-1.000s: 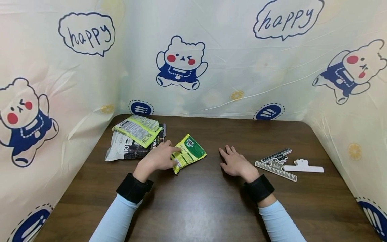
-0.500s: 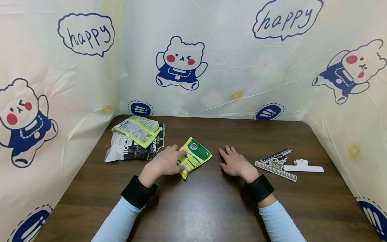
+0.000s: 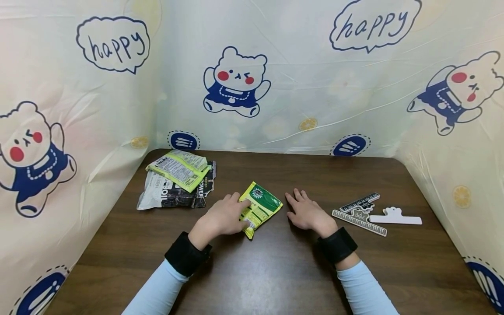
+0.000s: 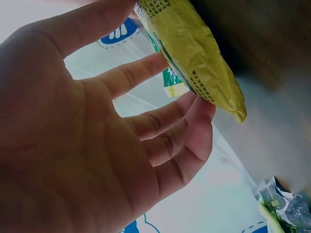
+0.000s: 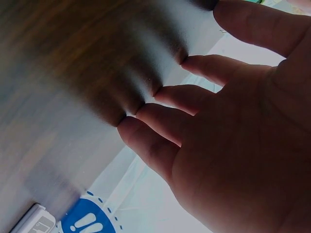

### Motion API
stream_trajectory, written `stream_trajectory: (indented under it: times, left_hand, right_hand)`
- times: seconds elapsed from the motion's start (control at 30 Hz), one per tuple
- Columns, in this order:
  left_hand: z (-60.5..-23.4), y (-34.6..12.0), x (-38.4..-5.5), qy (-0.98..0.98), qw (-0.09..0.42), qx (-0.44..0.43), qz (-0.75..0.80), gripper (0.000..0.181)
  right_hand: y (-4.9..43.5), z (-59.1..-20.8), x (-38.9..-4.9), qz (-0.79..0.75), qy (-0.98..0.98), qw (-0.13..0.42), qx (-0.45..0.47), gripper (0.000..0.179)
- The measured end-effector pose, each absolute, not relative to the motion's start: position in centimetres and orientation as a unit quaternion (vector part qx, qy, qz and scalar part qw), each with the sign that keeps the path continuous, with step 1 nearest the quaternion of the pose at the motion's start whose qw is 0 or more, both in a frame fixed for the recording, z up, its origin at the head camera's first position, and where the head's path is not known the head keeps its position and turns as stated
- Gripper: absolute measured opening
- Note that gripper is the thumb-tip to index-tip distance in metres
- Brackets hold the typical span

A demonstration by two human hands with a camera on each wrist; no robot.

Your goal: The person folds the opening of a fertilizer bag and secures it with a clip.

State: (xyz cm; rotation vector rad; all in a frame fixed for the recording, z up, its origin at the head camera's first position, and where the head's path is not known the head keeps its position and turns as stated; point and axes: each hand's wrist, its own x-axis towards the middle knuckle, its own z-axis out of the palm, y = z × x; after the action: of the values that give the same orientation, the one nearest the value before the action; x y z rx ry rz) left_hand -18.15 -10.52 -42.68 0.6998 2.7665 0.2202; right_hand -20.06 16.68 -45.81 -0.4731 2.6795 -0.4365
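Observation:
My left hand lies at the left edge of a yellow-and-green snack packet. Its index finger and thumb stretch onto the packet's top side. In the left wrist view, the fingertips of this left hand meet the edge of the packet, whose puffed yellow side faces the camera. The right hand rests on the table just right of the packet, fingers spread. In the right wrist view, that right hand touches the wooden surface with its fingertips and holds nothing.
At the back left, a lime-green packet lies across a black-and-silver bag. Right of my right hand lie several bulldog clips: a white clip, a silver clip and a dark clip. A printed curtain surrounds the table.
My left hand has slid the yellow-and-green packet to the right and slightly nearer, away from the bags. The right hand has stayed where it was.

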Motion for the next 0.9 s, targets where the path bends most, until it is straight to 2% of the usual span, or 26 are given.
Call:
stream_trajectory:
  times: [0.9]
  left_hand:
    - [-43.0,-8.5,-16.9,0.944,0.143,0.288,0.074,0.06]
  right_hand:
    - [17.9,-44.8,-20.6,-0.189,0.937,0.22,-0.196,0.056]
